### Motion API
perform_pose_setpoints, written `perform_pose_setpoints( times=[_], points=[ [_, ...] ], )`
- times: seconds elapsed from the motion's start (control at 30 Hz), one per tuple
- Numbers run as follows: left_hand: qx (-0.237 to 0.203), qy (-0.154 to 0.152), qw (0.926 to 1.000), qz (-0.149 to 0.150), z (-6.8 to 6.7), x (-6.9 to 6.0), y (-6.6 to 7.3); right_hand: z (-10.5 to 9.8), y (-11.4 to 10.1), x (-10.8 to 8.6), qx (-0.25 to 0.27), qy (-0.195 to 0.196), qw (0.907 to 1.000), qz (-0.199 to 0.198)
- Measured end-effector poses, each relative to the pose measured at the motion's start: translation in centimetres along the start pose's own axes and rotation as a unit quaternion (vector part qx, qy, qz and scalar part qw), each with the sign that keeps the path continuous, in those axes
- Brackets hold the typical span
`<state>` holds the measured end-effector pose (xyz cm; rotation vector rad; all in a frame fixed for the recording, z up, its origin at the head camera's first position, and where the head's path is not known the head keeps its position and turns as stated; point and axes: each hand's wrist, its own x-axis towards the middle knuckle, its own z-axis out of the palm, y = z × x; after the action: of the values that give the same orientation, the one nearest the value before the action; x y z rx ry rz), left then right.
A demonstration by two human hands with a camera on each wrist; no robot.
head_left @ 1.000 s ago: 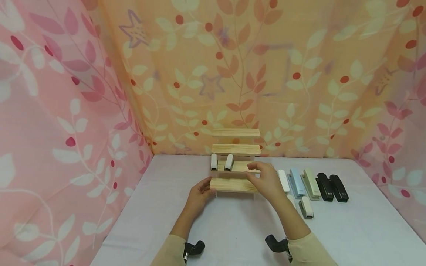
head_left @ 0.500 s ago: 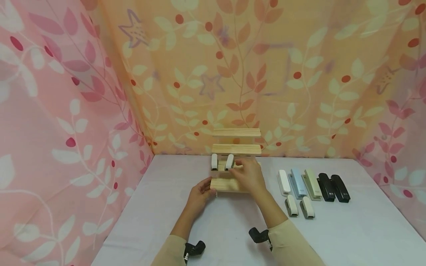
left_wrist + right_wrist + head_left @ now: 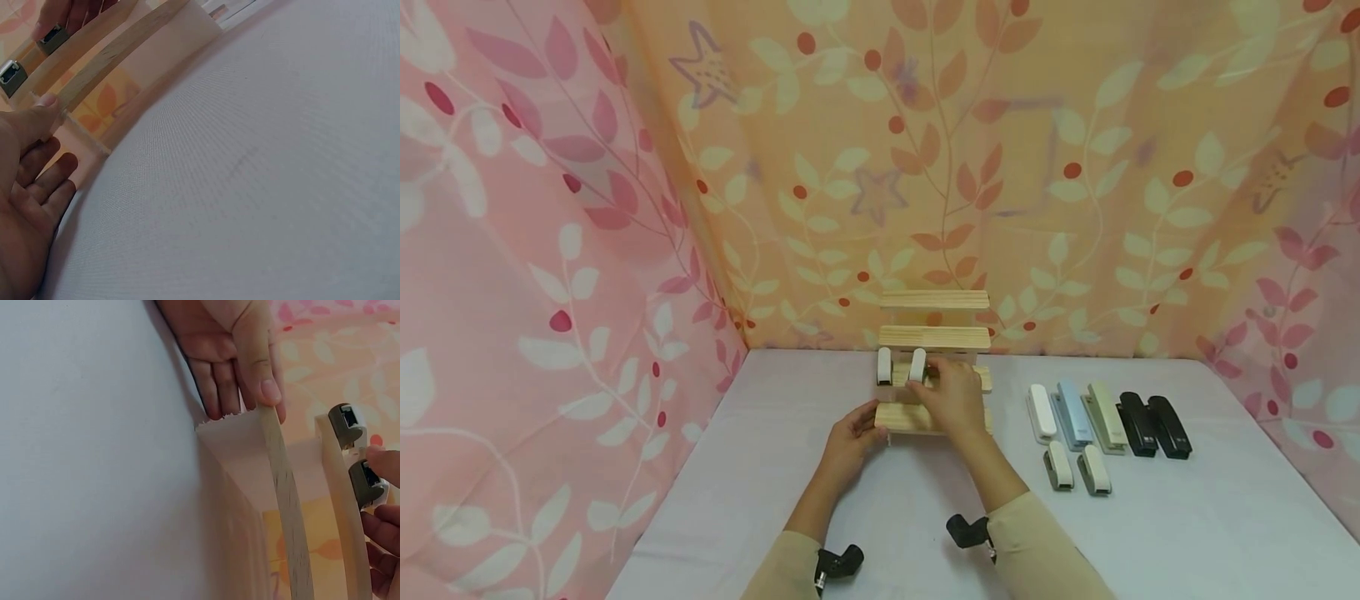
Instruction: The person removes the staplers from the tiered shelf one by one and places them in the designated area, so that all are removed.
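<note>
A tiered display rack (image 3: 934, 337) with wooden boards and pale side panels stands at the table's back. My left hand (image 3: 844, 450) grips the left end of its lowest board, thumb over the edge, as the left wrist view also shows. Two small white-and-grey staplers sit on the second board from the bottom: a left stapler (image 3: 884, 367) and a right stapler (image 3: 917, 365). My right hand (image 3: 957, 404) pinches the right stapler; in the right wrist view, thumb and fingers lie on either side of this stapler (image 3: 369, 482).
Right of the rack, a back row holds a white stapler (image 3: 1041, 412), a blue stapler (image 3: 1074, 414), a pale green stapler (image 3: 1105, 417) and two black staplers (image 3: 1138, 423). Two small white staplers (image 3: 1095, 471) lie in front. A patterned curtain (image 3: 820, 208) hangs behind the table.
My right hand has moved left, from the right end of the boards to the right stapler, and now pinches it. My left hand stays on the rack.
</note>
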<state>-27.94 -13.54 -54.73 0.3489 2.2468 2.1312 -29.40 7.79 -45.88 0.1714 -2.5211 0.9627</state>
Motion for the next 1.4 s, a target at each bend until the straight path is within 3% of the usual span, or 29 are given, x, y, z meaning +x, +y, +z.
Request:
perform_pose_setpoints(
  times=[0.37,0.8,0.97,1.27,1.4],
  points=[
    [0.0,0.0,1.0,0.004,0.0,0.0,-0.1,0.7,-0.5,-0.1,-0.01,0.02,0.9997,-0.005],
    [-0.005,-0.003,1.0,0.005,0.0,0.0,-0.5,-0.5,-0.3,-0.4,-0.004,0.031,0.9995,0.0],
    [-0.008,-0.003,0.9999,0.007,0.2,-0.1,-0.4,-2.3,-0.5,-0.7,0.017,0.048,0.9987,-0.01],
    [0.002,-0.002,1.0,0.004,0.0,-0.2,0.0,-7.5,-0.9,-2.0,0.065,0.049,0.9966,-0.017],
    [0.016,-0.004,0.9999,0.003,0.0,-0.2,0.0,-9.2,-0.1,-2.9,0.053,0.056,0.9966,-0.031]
  ],
)
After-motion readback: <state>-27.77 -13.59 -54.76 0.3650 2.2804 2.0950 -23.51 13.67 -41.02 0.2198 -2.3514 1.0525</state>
